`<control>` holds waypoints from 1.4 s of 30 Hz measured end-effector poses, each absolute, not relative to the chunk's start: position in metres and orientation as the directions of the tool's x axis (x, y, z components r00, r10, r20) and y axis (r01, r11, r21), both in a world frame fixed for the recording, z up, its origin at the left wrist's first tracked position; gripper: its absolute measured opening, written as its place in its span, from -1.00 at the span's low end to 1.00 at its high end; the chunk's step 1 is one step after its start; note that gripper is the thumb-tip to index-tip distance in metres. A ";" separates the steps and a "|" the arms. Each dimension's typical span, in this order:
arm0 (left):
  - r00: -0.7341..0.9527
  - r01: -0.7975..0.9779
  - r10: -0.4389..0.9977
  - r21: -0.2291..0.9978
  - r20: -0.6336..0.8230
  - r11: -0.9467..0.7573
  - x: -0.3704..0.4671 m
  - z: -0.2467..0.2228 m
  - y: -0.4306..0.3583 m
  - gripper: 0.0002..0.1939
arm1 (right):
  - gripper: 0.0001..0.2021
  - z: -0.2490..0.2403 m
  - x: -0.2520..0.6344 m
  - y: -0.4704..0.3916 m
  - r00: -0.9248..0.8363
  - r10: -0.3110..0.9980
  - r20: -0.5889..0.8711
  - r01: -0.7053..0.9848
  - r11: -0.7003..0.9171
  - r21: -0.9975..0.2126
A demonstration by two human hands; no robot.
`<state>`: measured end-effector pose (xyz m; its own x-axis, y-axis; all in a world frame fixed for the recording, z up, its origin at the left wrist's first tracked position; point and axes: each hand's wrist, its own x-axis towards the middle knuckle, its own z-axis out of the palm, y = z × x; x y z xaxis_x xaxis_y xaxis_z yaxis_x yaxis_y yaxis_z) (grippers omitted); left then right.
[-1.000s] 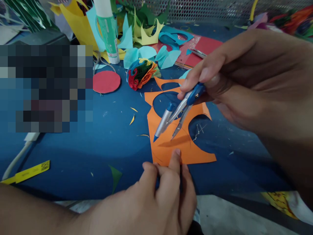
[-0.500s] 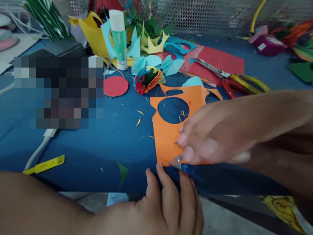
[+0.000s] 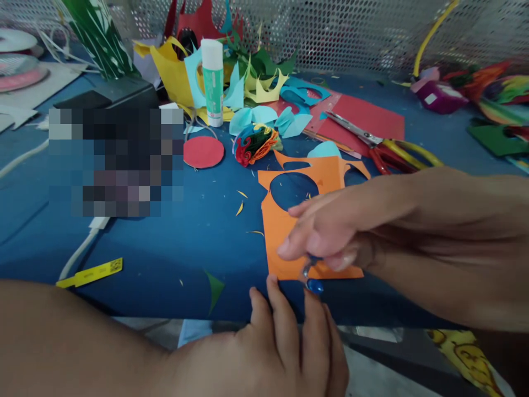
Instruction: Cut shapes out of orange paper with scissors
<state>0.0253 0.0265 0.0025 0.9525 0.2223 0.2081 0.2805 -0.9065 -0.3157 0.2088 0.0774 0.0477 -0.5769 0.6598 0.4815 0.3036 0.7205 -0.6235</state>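
A broad blue tabletop (image 3: 144, 242) is covered with paper pieces. On it, a flat orange paper sheet (image 3: 276, 242) is laid, partly covered by the right hand (image 3: 330, 226). A round opening has been cut in its far part; its near part is seen uncut, so more paper seems left for use. Whether any line has been drawn there cannot be told. At the sheet's near edge, the left hand (image 3: 289, 353) is placed with fingers loosely spread, nothing seen gripped. Beyond the sheet to the right, scissors with red and yellow handles (image 3: 372, 137) are set down unused. Over the sheet's near edge, a silver metal compass with blue parts (image 3: 314, 286) is pinched by the right fingers. Left of the sheet's far end, a red paper disc (image 3: 203, 152) appears finished. Thin yellow paper slivers (image 3: 240, 208) are scattered left of the sheet.
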 end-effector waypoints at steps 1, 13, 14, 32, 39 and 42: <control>0.958 0.258 0.198 -0.326 0.208 -0.909 0.025 0.002 0.027 -0.58 | -0.65 0.046 0.207 0.077 -0.564 0.665 0.490 0.353 0.731 -0.584; 0.976 0.191 0.105 -0.511 0.193 -0.838 0.024 -0.002 0.027 -0.62 | -0.91 0.041 0.203 0.087 -0.228 0.847 0.480 0.540 0.520 -0.661; 0.975 0.193 0.103 -0.521 0.197 -0.832 0.024 -0.001 0.028 -0.61 | -0.90 0.040 0.204 0.089 -0.196 0.860 0.470 0.536 0.496 -0.683; 0.951 0.235 0.108 -0.453 0.289 -0.860 0.025 -0.016 0.026 -0.58 | -0.86 0.045 0.238 0.043 0.079 0.853 0.517 0.823 0.237 -0.517; 0.953 0.244 0.121 -0.468 0.278 -0.849 0.024 -0.016 0.023 -0.61 | -0.82 0.050 0.230 0.040 -0.006 0.827 0.562 0.896 0.254 -0.364; 0.955 0.241 0.118 -0.480 0.272 -0.843 0.024 -0.016 0.023 -0.61 | -0.85 0.056 0.223 0.056 -0.103 0.844 0.527 0.871 0.332 -0.362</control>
